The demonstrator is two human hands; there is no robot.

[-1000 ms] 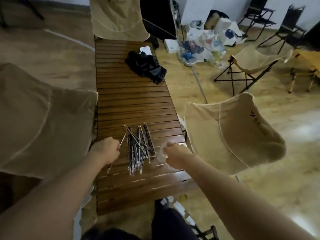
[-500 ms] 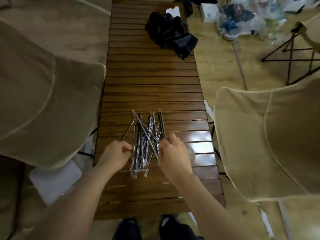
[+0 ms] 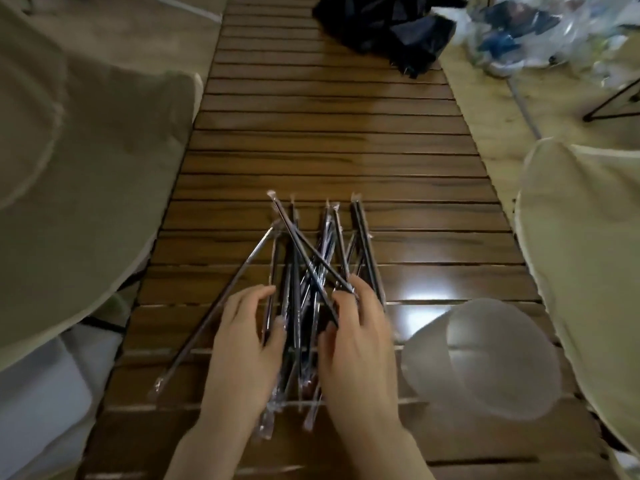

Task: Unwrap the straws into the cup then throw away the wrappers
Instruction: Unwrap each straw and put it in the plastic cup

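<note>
Left hand [image 3: 242,344] is curling its fingers [image 3: 258,296] onto the pile's left edge; can't tell if pinching one. Wrapped straws [image 3: 304,268] are lying mid-table [image 3: 329,140], long axes running near-to-far, some crossed. Prob light, thin, slick film; best pinched at a wrapper end. Right hand [image 3: 360,337] is pinching straws w/ bent fingers. Cup [image 3: 485,358] is sitting near right.

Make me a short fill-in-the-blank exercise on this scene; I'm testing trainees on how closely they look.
1. The wrapped straws lie in a loose pile on a slatted ____ table.
2. The clear plastic cup stands on the table beside the ____ hand.
3. The left hand and the right hand both rest on the ____.
4. At the table's far end lies a crumpled ____ bag.

Missing words: wooden; right; straws; black
</note>
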